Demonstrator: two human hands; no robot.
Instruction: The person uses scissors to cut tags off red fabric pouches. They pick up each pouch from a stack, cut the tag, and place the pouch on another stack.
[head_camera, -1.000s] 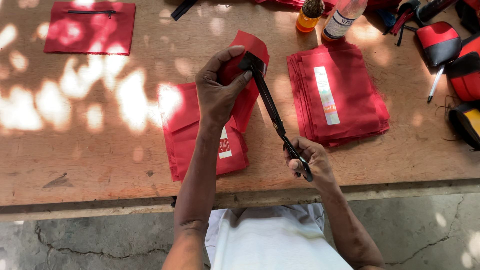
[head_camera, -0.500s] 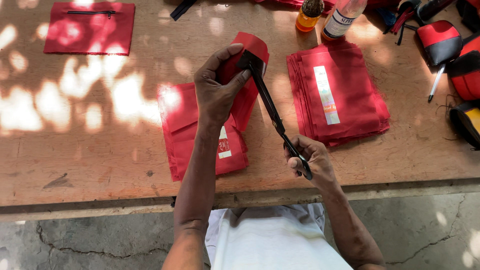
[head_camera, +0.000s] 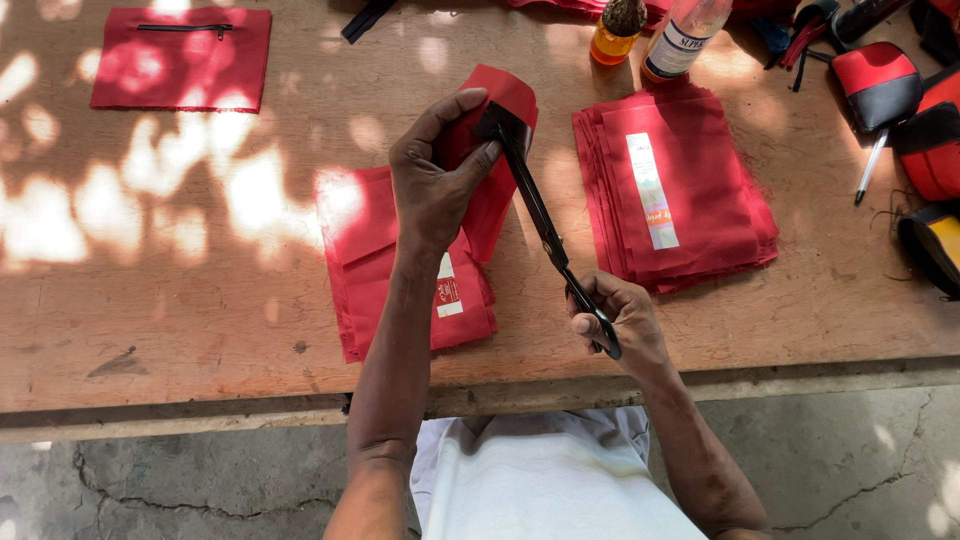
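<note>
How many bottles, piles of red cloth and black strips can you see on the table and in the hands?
Bottles: 2, an orange-filled bottle and a clear bottle.
Red cloth piles: 2, the left pile and the right pile.
Black strips: 1, the black strip held between the left hand and the right hand.
Total: 5.

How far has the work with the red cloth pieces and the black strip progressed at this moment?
Done: one red piece with a black zipper lies top left. In hand: the left hand pinches a folded red piece; the right hand pulls a black strip taut. Left: two red stacks.
</note>
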